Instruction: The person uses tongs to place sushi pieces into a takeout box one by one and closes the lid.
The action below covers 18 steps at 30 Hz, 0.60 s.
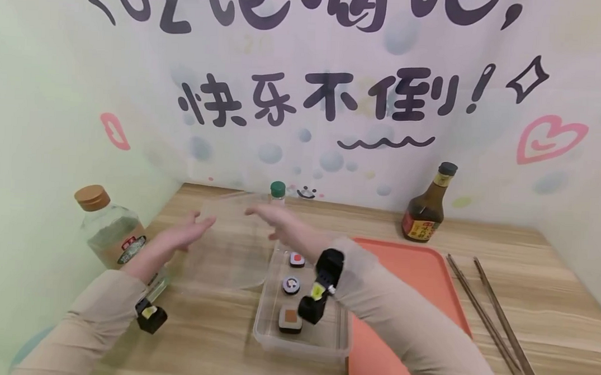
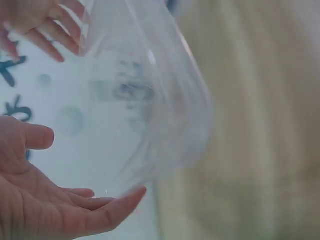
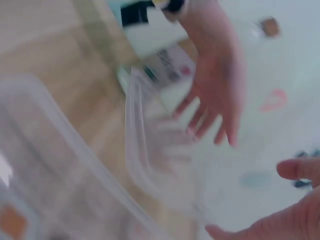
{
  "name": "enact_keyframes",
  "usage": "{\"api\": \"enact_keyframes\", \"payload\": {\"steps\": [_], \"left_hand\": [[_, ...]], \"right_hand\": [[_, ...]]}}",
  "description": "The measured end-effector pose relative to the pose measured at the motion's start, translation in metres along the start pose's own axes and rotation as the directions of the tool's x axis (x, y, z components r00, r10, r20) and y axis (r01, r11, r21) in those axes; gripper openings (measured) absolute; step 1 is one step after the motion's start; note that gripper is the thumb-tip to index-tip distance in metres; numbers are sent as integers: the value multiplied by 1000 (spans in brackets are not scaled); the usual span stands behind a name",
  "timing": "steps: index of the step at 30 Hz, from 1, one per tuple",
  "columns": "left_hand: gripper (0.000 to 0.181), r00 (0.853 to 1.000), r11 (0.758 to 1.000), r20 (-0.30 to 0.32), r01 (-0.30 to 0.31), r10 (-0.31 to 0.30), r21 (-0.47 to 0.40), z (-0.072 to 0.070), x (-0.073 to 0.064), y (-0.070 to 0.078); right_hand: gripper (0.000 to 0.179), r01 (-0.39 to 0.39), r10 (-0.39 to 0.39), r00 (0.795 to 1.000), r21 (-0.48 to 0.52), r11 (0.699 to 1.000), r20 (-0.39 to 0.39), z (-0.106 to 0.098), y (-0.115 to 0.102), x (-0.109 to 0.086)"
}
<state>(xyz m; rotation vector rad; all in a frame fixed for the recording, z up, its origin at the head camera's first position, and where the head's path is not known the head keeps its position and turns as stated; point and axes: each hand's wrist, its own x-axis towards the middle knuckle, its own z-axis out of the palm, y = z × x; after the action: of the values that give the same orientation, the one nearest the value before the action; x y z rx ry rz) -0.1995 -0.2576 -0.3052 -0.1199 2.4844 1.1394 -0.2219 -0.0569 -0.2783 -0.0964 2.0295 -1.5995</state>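
A clear plastic lid stands tilted over the wood table, left of a clear plastic container. My left hand, fingers extended, is at the lid's left side; in the left wrist view its fingertips are right at the lid's edge. Across from it, my right hand reaches over the container's far end, its straight fingers at the lid's other side. Several sushi pieces lie in a column inside the container. My right forearm hides part of the container.
An orange tray lies right of the container, with metal tongs beyond it. A dark sauce bottle stands at the back. A large brown-capped bottle is by my left arm, and a green-capped bottle stands behind the lid.
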Motion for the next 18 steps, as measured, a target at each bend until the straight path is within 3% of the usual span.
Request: {"api": "enact_keyframes", "payload": {"steps": [1, 5, 12, 18], "left_hand": [[73, 1000, 1000, -10, -16, 16, -18, 0, 1, 7], [67, 995, 993, -48, -92, 89, -70, 3, 7, 34], [68, 982, 977, -10, -187, 187, -106, 19, 15, 62], [64, 968, 957, -29, -250, 249, -144, 32, 20, 75]], "right_hand": [[51, -30, 32, 998, 34, 999, -45, -8, -6, 0], [56, -36, 35, 997, 0, 999, -66, -48, -13, -8], [51, -19, 10, 998, -130, 991, -67, -103, 4, -25], [50, 12, -17, 994, -41, 999, -109, -131, 19, -36]]}}
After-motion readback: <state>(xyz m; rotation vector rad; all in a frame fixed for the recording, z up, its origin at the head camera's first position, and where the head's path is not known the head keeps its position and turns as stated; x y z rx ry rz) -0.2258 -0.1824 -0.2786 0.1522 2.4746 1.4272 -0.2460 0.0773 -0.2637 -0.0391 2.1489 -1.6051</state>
